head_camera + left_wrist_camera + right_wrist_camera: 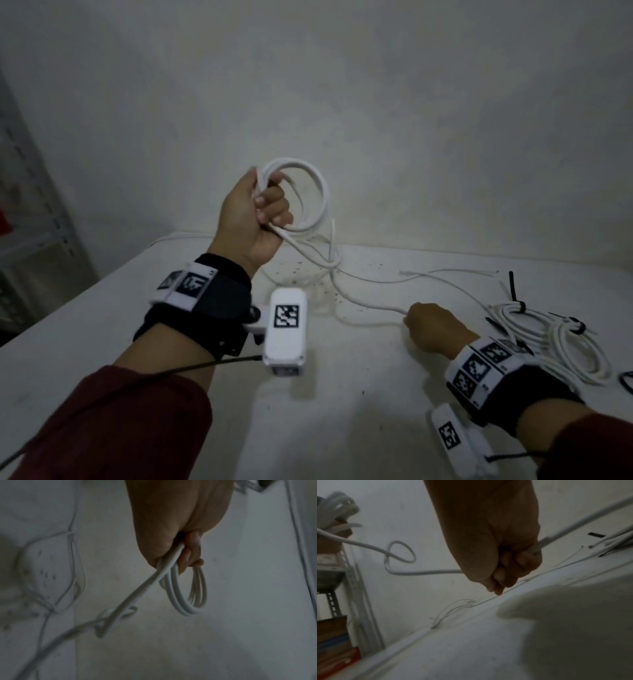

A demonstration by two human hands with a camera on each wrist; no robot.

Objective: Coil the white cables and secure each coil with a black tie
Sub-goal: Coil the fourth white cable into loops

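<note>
Head view: white table [342, 411], bare wall [342, 85] — both hands clasp cable [359, 301].

**A:** so what's actually sitting on the white table [342, 428]?

**B:** Mostly cable. Take the two tied coils [551, 337] as the landmark, they lie on the right side of the top, each cinched with a black tie [517, 301]. A couple of loose black ties [495, 325] lie right against them on their left. Left of the coils, loose white cable [363, 301] trails across the surface toward the back edge, plus a thinner white strand [455, 272] just behind the coils.

**A:** and the dark dots?

**B:** Small specks [308, 274] scattered far left of the coils, around that loose cable.
</note>
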